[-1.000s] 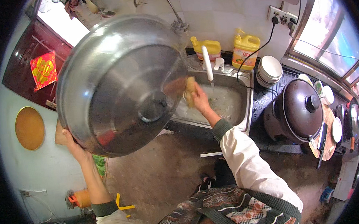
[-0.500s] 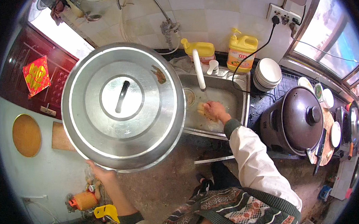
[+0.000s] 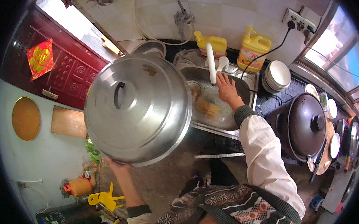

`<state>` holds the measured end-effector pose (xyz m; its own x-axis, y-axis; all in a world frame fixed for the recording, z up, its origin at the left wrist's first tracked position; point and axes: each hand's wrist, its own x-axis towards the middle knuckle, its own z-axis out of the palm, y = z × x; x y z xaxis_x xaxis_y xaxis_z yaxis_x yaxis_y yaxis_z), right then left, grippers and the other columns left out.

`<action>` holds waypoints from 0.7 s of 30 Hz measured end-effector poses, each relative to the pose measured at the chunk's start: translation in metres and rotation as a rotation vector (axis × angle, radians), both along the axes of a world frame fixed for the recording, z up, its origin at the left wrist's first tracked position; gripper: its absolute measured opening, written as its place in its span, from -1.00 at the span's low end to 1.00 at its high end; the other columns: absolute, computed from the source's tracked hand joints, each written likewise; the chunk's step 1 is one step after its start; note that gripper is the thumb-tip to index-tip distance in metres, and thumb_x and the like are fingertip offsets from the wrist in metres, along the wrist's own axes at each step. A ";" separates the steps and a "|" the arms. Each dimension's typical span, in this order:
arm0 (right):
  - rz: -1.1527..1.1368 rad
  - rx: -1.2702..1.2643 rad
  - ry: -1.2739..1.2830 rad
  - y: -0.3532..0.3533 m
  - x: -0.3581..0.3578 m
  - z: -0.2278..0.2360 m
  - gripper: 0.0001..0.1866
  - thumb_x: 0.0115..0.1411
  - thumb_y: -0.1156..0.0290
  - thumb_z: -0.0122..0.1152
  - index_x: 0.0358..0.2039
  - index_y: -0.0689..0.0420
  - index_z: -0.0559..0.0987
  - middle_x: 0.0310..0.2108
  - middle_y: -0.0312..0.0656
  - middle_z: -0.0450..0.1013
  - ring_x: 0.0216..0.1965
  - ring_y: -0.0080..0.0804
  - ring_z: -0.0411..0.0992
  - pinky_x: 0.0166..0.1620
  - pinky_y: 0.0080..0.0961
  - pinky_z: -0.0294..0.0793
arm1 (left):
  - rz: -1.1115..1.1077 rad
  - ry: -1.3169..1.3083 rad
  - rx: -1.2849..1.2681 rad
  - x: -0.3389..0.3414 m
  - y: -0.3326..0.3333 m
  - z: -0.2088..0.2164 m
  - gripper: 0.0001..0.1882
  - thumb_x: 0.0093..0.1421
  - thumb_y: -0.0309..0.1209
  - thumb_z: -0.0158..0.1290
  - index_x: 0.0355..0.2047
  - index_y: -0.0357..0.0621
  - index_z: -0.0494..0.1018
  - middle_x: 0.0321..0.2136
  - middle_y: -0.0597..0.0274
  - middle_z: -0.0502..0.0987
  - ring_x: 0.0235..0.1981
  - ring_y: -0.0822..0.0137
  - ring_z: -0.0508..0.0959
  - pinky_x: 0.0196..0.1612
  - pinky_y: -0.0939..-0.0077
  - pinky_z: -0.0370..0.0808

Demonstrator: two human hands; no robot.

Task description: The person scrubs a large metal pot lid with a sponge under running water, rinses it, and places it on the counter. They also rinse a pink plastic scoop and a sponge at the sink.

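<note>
Lid (image 3: 137, 110) shifted right over the sink (image 3: 244, 127) edge, left hand (image 3: 117, 166) gripping its near rim; right hand (image 3: 226, 88) now open, empty, at white tap (image 3: 211, 64), sponge (image 3: 207, 106) just near-left.

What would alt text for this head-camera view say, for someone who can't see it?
A person's left hand holds up a large steel lid by its rim, while the right hand reaches to the white tap over a steel sink. Two yellow bottles stand behind.
</note>
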<state>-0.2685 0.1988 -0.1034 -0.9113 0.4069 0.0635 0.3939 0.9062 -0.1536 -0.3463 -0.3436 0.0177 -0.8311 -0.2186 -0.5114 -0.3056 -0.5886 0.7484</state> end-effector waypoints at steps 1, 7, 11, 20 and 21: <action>0.004 0.055 -0.081 -0.006 0.007 0.005 -0.17 0.12 0.48 0.07 0.39 -0.05 -0.04 0.36 -0.19 0.04 0.36 -0.12 0.03 0.23 0.18 0.12 | -0.011 -0.005 0.015 -0.002 -0.005 -0.004 -0.25 0.29 0.18 -0.24 0.33 -0.03 0.08 0.36 0.20 0.05 0.35 0.09 0.06 0.36 -0.04 -0.02; -0.130 -0.107 -0.357 -0.033 0.052 -0.009 -0.42 0.10 0.48 0.06 0.19 -0.04 0.35 -0.22 -0.08 0.56 -0.12 -0.06 0.52 0.11 0.17 0.28 | 0.019 -0.021 -0.052 -0.017 -0.036 -0.009 -0.26 0.31 0.15 -0.25 0.34 -0.05 0.07 0.37 0.19 0.04 0.35 0.08 0.06 0.36 -0.02 -0.02; -0.237 -0.285 -0.153 -0.075 0.091 -0.030 -0.46 0.08 0.45 0.12 0.14 -0.03 0.38 -0.21 0.00 0.54 -0.14 0.03 0.51 0.06 0.06 0.38 | 0.062 0.086 -0.017 -0.034 -0.107 0.008 -0.27 0.30 0.12 -0.25 0.33 -0.06 0.09 0.37 0.18 0.03 0.35 0.06 0.06 0.35 -0.04 -0.01; -0.177 -0.379 0.079 -0.222 0.084 -0.010 -0.33 0.00 0.37 0.31 0.16 -0.03 0.31 0.34 -0.03 0.01 0.30 0.07 0.10 0.09 0.25 0.31 | 0.438 0.334 -0.564 -0.010 -0.338 0.110 -0.16 0.27 0.20 -0.15 0.28 -0.28 0.13 0.27 0.03 0.20 0.22 0.12 0.26 0.30 0.20 0.12; -0.166 -0.386 0.086 -0.234 0.076 -0.015 -0.34 0.00 0.36 0.31 0.16 -0.02 0.31 0.34 -0.03 0.01 0.30 0.06 0.10 0.08 0.26 0.31 | 0.438 0.325 -0.672 -0.012 -0.357 0.110 -0.17 0.27 0.21 -0.16 0.25 -0.28 0.19 0.21 0.03 0.28 0.14 0.13 0.33 0.24 0.20 0.19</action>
<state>-0.1928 -0.0348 -0.1180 -0.8295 0.5563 -0.0494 0.5004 0.7011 -0.5080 -0.3580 -0.7005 0.1277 -0.6840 -0.7240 0.0892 0.1345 -0.0049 0.9909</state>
